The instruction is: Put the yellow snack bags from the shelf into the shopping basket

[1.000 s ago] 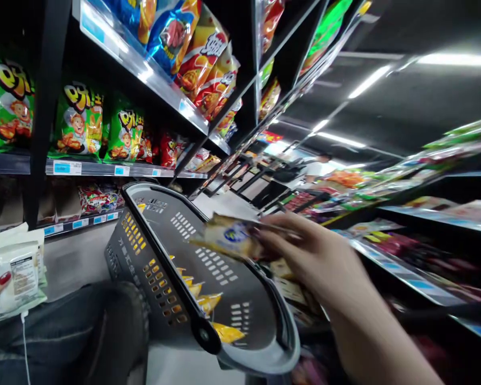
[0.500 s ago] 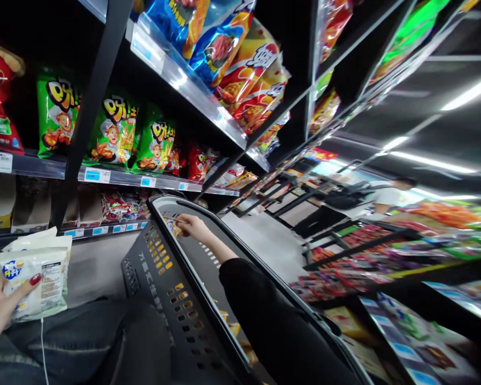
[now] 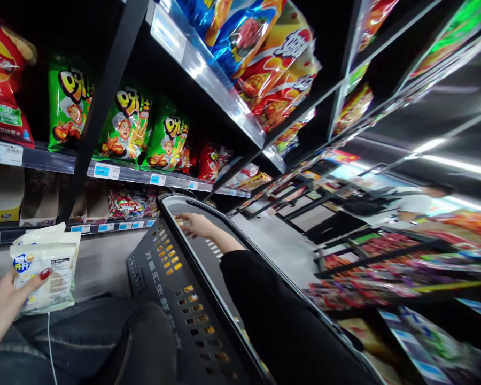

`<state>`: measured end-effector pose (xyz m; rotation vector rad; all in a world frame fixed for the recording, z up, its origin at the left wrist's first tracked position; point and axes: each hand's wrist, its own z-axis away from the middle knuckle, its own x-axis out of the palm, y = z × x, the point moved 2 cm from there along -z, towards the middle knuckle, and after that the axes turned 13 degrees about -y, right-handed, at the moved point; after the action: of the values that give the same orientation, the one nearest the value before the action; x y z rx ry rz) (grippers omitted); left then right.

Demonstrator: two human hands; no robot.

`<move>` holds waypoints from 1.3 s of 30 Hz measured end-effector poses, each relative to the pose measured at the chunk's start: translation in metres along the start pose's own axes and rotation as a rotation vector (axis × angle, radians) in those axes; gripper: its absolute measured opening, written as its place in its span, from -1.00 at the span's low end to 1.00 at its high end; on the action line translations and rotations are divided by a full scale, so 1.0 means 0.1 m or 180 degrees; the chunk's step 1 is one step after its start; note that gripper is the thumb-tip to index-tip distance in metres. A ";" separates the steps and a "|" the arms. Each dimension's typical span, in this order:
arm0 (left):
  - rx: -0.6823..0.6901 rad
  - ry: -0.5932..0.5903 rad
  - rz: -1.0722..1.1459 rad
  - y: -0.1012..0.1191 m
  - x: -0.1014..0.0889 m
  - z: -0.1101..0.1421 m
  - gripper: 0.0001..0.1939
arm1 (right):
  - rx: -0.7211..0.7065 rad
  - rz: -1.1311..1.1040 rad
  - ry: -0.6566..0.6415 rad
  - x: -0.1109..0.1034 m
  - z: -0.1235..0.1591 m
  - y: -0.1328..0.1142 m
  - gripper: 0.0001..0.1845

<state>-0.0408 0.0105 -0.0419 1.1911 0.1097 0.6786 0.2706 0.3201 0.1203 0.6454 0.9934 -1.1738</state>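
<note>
At the lower left, my left hand [image 3: 28, 291] is closed around several white snack packets [image 3: 60, 270] with blue and yellow print, the thumb lying across the front one. A dark grey shopping basket [image 3: 166, 291] with slotted sides stands beside my knee. Inside its far end is my right hand [image 3: 200, 225], close to the inner wall, fingers loosely apart and no packet visible in them. Yellow shows through the basket's slots; my right sleeve covers much of the inside.
Green snack bags [image 3: 124, 128] line the shelf ahead, above small open cartons [image 3: 96, 206]. An upper shelf edge [image 3: 208, 77] juts out overhead, with blue and orange bags on it. A blurred person [image 3: 412, 206] is in the aisle at right.
The small yellowish packet at my right fingertips no longer shows there, and that hand's fingers have loosened. My left hand still holds its packets. The view has shifted slightly left.
</note>
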 end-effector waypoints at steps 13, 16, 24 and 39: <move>0.0489 -0.0135 0.1073 0.14 0.21 0.12 -0.46 | -0.1401 0.0714 0.1269 -1.12 1.34 -2.17 -0.63; 0.0640 -0.0031 0.1348 0.21 0.16 0.15 -0.51 | -0.1842 0.0384 -0.0164 -0.43 1.27 -2.86 -0.59; 0.0849 0.0424 0.1446 0.37 -0.03 0.18 -0.48 | -0.2706 -0.2179 -0.0324 1.55 0.92 -2.80 -0.55; 0.0594 -0.0624 0.2431 0.18 0.20 0.18 -0.45 | -0.2767 -0.3318 -0.0105 1.67 1.06 -2.50 -0.82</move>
<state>-0.0251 0.0097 -0.0133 1.4780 -0.4806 1.2265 0.0742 0.0825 0.0372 -0.6791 1.7270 -1.4125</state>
